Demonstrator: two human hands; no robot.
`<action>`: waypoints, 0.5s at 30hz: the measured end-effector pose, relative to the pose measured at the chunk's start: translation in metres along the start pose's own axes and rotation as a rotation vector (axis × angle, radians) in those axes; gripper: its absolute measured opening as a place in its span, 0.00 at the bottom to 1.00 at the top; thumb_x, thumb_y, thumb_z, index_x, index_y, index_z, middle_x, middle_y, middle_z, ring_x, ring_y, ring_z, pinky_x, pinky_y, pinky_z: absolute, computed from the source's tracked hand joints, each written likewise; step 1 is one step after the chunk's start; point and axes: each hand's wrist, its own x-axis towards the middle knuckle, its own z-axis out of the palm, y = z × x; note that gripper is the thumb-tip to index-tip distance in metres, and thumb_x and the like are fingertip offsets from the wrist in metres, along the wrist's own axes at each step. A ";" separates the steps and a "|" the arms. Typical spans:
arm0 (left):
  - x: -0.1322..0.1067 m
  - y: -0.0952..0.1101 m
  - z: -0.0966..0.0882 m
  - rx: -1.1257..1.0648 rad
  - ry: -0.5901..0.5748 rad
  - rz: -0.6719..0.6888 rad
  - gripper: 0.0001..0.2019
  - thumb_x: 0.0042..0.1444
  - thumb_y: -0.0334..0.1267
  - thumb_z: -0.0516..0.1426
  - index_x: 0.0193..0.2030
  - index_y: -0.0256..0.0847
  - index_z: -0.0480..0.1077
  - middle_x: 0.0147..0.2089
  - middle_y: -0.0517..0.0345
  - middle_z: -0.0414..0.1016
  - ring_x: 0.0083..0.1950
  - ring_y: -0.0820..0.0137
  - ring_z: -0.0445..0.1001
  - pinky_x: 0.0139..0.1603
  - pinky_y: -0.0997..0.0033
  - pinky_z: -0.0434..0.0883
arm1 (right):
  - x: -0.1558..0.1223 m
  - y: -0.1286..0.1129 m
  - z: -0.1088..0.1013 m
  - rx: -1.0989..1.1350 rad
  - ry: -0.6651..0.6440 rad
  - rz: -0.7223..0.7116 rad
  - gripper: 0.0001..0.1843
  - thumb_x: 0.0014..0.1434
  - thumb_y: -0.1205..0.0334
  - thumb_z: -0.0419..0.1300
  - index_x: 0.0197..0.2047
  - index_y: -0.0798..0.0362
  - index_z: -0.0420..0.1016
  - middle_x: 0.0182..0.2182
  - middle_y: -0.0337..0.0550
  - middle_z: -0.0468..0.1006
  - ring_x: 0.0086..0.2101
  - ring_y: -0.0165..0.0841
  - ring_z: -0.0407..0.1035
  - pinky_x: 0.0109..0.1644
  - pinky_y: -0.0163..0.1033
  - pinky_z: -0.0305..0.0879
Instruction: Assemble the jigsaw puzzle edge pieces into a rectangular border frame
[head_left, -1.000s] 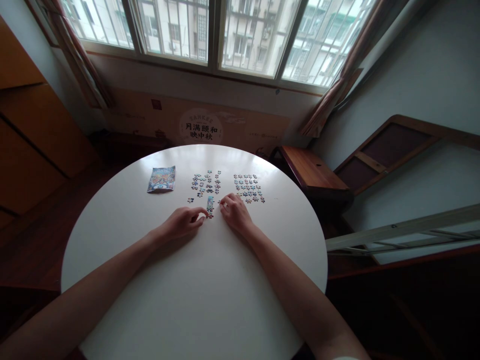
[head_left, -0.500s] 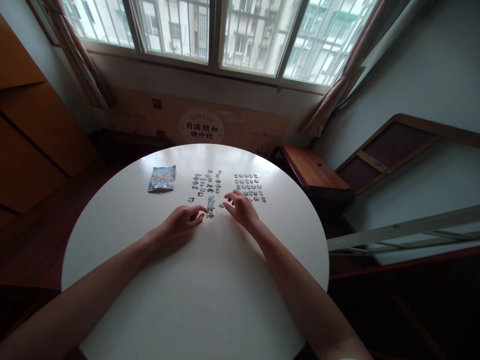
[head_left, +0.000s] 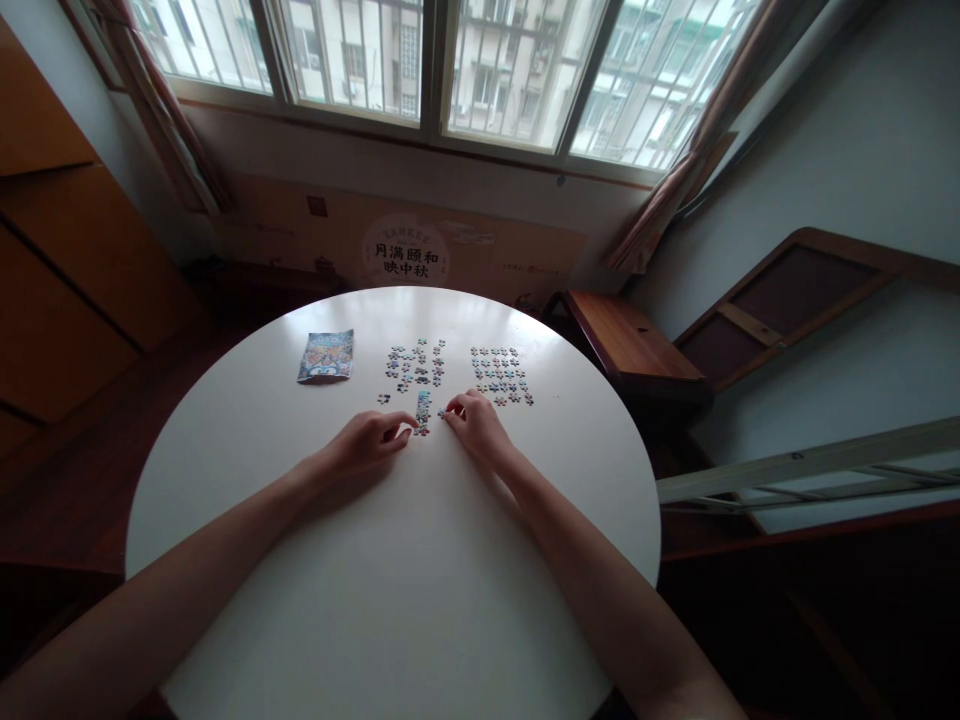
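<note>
A narrow strip of joined jigsaw pieces (head_left: pixel 423 408) lies upright in front of me on the white round table (head_left: pixel 390 580). My left hand (head_left: pixel 367 440) rests at its left side, index fingertip at the strip's lower edge, thumb apart from the index and the other fingers curled. Just right of the strip, my right hand (head_left: pixel 477 424) has its thumb and index finger closed on a single puzzle piece (head_left: pixel 442 413). Loose puzzle pieces (head_left: pixel 438 366) lie scattered beyond the strip, and one puzzle piece (head_left: pixel 384 399) sits apart to the left.
Several rows of puzzle pieces (head_left: pixel 496 364) are laid out at the right, beyond my right hand. A colourful printed packet (head_left: pixel 326 357) lies at the back left of the table. A wooden bench (head_left: pixel 630 335) stands past the table's far right edge.
My right hand has lowered slightly toward me, and its thumb and index finger have closed on the single piece beside the strip. My left hand stays in place.
</note>
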 end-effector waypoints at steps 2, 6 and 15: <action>0.000 0.000 0.000 0.005 0.001 0.000 0.13 0.58 0.36 0.52 0.44 0.40 0.76 0.18 0.69 0.56 0.21 0.78 0.55 0.27 0.78 0.53 | 0.001 0.001 -0.002 0.041 -0.030 0.019 0.02 0.56 0.69 0.62 0.33 0.56 0.77 0.32 0.42 0.72 0.32 0.29 0.67 0.39 0.35 0.63; 0.001 0.000 -0.001 0.013 -0.004 -0.005 0.13 0.58 0.36 0.52 0.44 0.40 0.76 0.18 0.70 0.55 0.20 0.78 0.55 0.27 0.77 0.53 | 0.002 -0.001 -0.008 0.081 -0.109 0.058 0.03 0.54 0.67 0.63 0.32 0.57 0.78 0.31 0.43 0.74 0.31 0.29 0.67 0.35 0.34 0.63; 0.000 -0.003 0.001 0.022 -0.006 0.005 0.13 0.58 0.36 0.52 0.43 0.41 0.76 0.19 0.69 0.56 0.21 0.79 0.55 0.27 0.78 0.53 | 0.003 -0.003 -0.017 0.072 -0.199 0.077 0.02 0.52 0.67 0.64 0.30 0.57 0.78 0.28 0.43 0.75 0.29 0.29 0.66 0.32 0.33 0.60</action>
